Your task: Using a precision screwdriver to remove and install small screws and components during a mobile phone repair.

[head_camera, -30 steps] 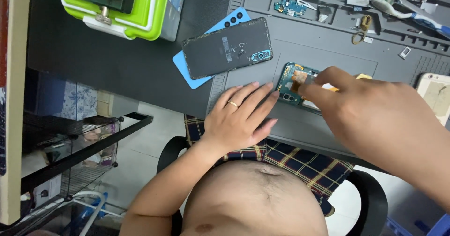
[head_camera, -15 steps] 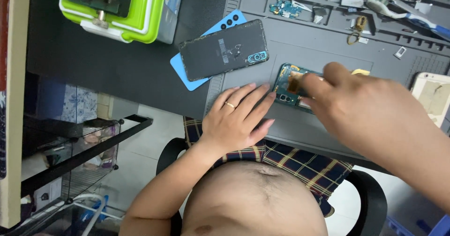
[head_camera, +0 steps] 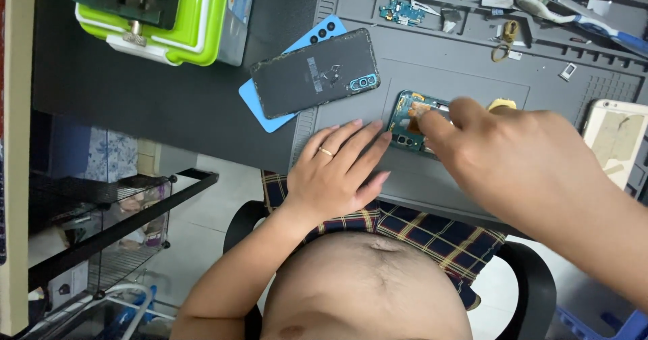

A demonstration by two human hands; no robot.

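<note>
An opened phone body (head_camera: 410, 118) with teal circuit parts lies on the grey work mat (head_camera: 472, 83). My right hand (head_camera: 520, 164) covers most of it, fingertips pinched on a small orange-brown piece at its upper left. My left hand (head_camera: 337, 174), with a ring on one finger, rests flat on the mat's near edge, fingertips at the phone's left end. A dark phone back cover (head_camera: 314, 73) lies on a blue back cover (head_camera: 270, 107) to the upper left, away from both hands.
A lime-green and white box (head_camera: 182, 16) with a dark fixture stands at the back left. Small parts, a circuit piece (head_camera: 403, 10) and a toothbrush (head_camera: 580, 19) lie in the mat's far trays. Another phone (head_camera: 617, 141) lies at right. A black wire shelf (head_camera: 101, 218) stands lower left.
The view shifted slightly. My right hand stays pinched over the opened phone with only small finger movement; my left hand has not moved.
</note>
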